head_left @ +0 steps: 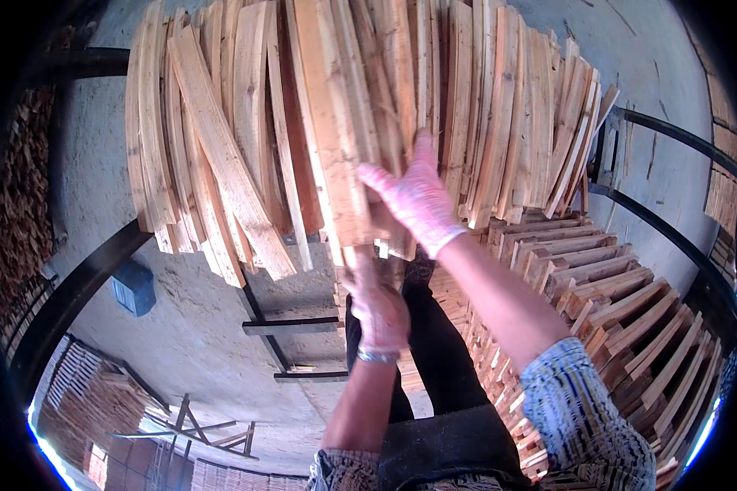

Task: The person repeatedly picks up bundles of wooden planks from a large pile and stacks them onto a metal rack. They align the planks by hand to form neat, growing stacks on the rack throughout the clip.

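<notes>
Many rough wooden planks stand side by side in a wide row across the upper middle. My left hand (378,317), in a pink and white glove, is closed around the near end of a broad plank (336,164) at the row's middle; motion blurs its fingers. Farther up, my right hand (418,200), gloved alike, has its thumb and forefinger spread apart. Its thumb lies over the right edge of the planks being handled, while its other fingers are partly hidden. One loose plank (229,164) slants across the row at the left.
Stacked, spaced planks (630,319) fill the right side, close to my right forearm. Black metal rails (74,295) curve past on the left, and others at right. A blue container (133,288) sits on the concrete floor (196,352). Dark metal bars (291,326) jut beside my legs.
</notes>
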Action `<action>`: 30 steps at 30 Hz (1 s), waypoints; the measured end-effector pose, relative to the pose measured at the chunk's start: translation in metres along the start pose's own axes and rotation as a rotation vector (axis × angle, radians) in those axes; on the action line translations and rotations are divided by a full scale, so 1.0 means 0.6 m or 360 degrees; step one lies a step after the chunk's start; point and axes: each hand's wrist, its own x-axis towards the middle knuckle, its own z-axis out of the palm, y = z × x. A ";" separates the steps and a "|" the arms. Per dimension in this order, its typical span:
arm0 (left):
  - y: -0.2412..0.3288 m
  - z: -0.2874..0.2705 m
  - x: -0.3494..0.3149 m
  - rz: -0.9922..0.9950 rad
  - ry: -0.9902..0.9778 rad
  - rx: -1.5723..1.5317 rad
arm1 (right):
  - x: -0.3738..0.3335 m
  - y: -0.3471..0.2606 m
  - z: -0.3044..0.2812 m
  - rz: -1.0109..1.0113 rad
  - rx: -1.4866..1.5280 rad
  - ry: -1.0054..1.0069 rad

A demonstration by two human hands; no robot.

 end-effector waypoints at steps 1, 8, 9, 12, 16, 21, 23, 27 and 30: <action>-0.019 -0.001 -0.024 -0.0019 -0.0124 -0.0054 | 0.002 0.015 -0.018 0.0072 0.0345 -0.0131; 0.111 0.075 0.060 0.1029 -0.0737 0.1028 | 0.076 0.033 -0.126 -0.0134 0.0183 -0.0487; 0.114 0.115 0.086 0.0831 -0.0655 0.0810 | 0.070 -0.004 -0.110 0.0131 0.0040 -0.0607; 0.095 0.157 0.220 0.0060 -0.0684 0.0218 | 0.050 -0.031 -0.041 0.0216 0.0026 -0.0434; 0.126 0.166 0.202 -0.0413 -0.0614 0.0049 | 0.030 -0.064 -0.036 0.0406 -0.0018 -0.0395; 0.128 0.143 0.063 -0.0134 -0.0871 0.0433 | -0.064 -0.063 -0.100 0.0372 0.0036 -0.0436; 0.098 0.073 0.017 -0.0388 -0.0804 0.0349 | -0.139 -0.029 -0.123 0.0434 0.0238 -0.0561; 0.101 -0.075 -0.110 -0.0832 -0.0794 0.0247 | -0.355 -0.002 -0.212 0.0500 0.0126 -0.0859; 0.147 -0.070 -0.165 -0.0998 -0.0611 0.0343 | -0.521 0.012 -0.211 0.0706 0.0392 -0.1000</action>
